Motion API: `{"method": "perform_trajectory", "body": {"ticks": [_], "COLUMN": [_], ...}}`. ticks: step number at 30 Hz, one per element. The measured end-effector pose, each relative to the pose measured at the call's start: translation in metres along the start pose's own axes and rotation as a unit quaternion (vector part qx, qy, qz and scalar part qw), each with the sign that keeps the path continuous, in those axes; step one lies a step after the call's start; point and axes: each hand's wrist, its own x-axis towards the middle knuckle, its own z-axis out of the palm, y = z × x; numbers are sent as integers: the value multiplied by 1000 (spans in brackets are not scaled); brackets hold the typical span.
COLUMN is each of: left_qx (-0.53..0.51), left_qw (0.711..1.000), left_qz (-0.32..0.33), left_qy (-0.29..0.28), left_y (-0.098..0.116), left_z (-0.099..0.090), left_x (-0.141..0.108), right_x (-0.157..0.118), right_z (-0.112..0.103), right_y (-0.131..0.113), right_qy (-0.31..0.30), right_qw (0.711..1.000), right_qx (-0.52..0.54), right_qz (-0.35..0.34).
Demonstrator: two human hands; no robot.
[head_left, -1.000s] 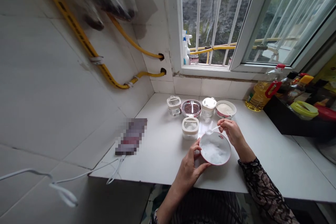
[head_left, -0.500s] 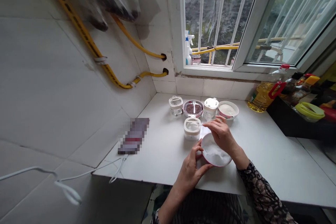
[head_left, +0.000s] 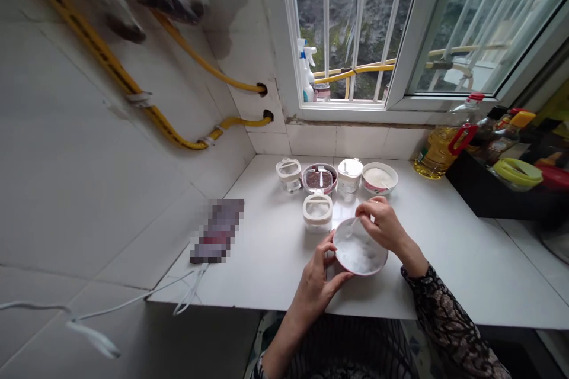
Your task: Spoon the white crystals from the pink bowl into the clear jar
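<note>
My left hand (head_left: 317, 278) grips the left rim and side of a bowl (head_left: 361, 254) of white granules, which is tilted slightly. Pinched in my right hand (head_left: 384, 226) is a small white spoon (head_left: 352, 227), its end over the bowl's far left part. Just beyond the bowl to the left stands a clear container with a cream lid (head_left: 317, 213). Behind are a second lidded container (head_left: 288, 174), a bowl of dark red contents (head_left: 313, 178) with a clear lid and white spoon on it, a third container (head_left: 349, 176) and a bowl of pale granules (head_left: 379, 177).
A blurred-out dark item (head_left: 217, 231) and a white cable (head_left: 189, 293) lie at the counter's left. An oil bottle (head_left: 438, 148) and a black box (head_left: 475, 192) of bottles stand at the right. Behind is a barred window.
My right hand has brought the spoon from above the near lidded container back to the bowl. The view has shifted slightly. My left hand still holds the bowl.
</note>
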Motion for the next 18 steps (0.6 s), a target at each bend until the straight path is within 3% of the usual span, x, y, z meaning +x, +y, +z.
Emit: {"method": "perform_trajectory", "body": {"ticks": [4, 8, 13, 18], "left_qx": [-3, -14, -21, -12], "left_qw": [1000, 1000, 1000, 1000], "left_qz": [-1, -4, -10, -9], "left_qy": [3, 5, 1, 0], "left_y": [0, 1, 1, 1], "left_z": [0, 1, 1, 0], "left_x": [0, 0, 0, 1], "right_x": [0, 2, 5, 7], "right_z": [6, -2, -8, -8], "right_y": [-8, -6, 1, 4], "right_qy": [-38, -8, -4, 6], "right_qw": [998, 985, 924, 880], "right_qx": [53, 148, 311, 389], "right_qz": [-1, 91, 222, 273]}}
